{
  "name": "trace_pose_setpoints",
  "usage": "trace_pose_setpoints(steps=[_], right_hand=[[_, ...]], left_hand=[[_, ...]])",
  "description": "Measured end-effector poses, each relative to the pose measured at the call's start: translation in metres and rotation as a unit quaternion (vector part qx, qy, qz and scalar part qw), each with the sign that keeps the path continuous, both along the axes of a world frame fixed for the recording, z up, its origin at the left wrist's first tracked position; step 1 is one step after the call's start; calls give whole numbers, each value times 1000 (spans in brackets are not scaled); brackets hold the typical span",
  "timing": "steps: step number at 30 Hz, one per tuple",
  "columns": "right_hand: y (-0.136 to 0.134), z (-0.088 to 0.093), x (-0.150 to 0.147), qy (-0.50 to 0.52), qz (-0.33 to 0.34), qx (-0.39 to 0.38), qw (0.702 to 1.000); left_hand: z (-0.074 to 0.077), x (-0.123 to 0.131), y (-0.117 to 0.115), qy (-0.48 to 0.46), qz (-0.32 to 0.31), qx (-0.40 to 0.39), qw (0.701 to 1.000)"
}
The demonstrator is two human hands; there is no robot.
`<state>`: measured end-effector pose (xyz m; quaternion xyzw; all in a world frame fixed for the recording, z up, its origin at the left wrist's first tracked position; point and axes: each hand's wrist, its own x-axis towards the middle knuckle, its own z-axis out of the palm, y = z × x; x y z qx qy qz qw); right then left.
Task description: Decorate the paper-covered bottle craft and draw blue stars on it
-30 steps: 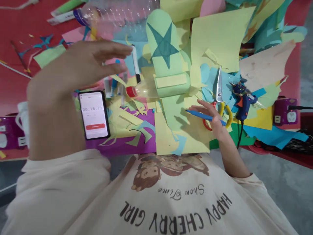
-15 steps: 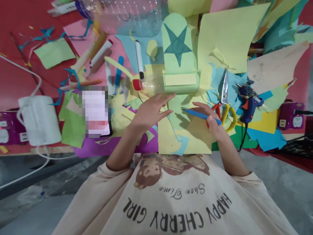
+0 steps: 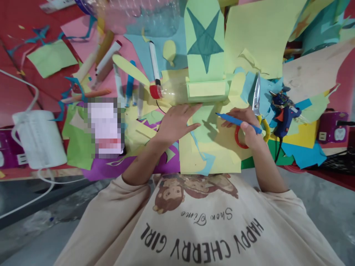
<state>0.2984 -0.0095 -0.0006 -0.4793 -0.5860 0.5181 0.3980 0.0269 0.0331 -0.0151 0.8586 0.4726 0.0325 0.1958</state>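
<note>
My left hand (image 3: 177,123) lies palm down with its fingers stretched out. Its fingertips rest at the edge of a light green paper piece (image 3: 208,127), on top of a pale yellow sheet (image 3: 216,159). Held in my right hand (image 3: 249,127) is a blue marker (image 3: 233,121), its tip pointing left over the green paper. Just beyond both hands lies a clear plastic bottle (image 3: 176,92) with a red cap (image 3: 155,92). Light green paper is wrapped about it, and a rounded green flap (image 3: 194,70) with a dark green star (image 3: 205,40) extends from it.
Scissors (image 3: 257,98) with red and yellow handles lie partly under my right hand. A blue glue gun (image 3: 285,118) is further right. Several markers, paper scraps, a phone (image 3: 107,127) with a blurred screen and a white corded device (image 3: 41,138) stand left. A large clear bottle (image 3: 133,18) lies behind.
My right hand has shifted a little to the right with the blue marker. The star flap shows larger. My left hand stays nearly in place, and the view has shifted slightly.
</note>
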Motion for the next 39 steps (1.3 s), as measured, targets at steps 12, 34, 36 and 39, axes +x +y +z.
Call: trace_pose_setpoints(steps=[12, 34, 36, 39], right_hand=[[40, 11, -50, -62, 118, -66, 989], [42, -2, -67, -126, 131, -8, 983], [42, -1, -67, -129, 132, -8, 983], [42, 1, -67, -130, 126, -9, 983]], left_hand=[[0, 2, 4, -40, 8, -44, 998], [7, 6, 2, -51, 25, -56, 997], [6, 5, 2, -51, 25, -51, 997], [3, 5, 1, -56, 26, -39, 997]])
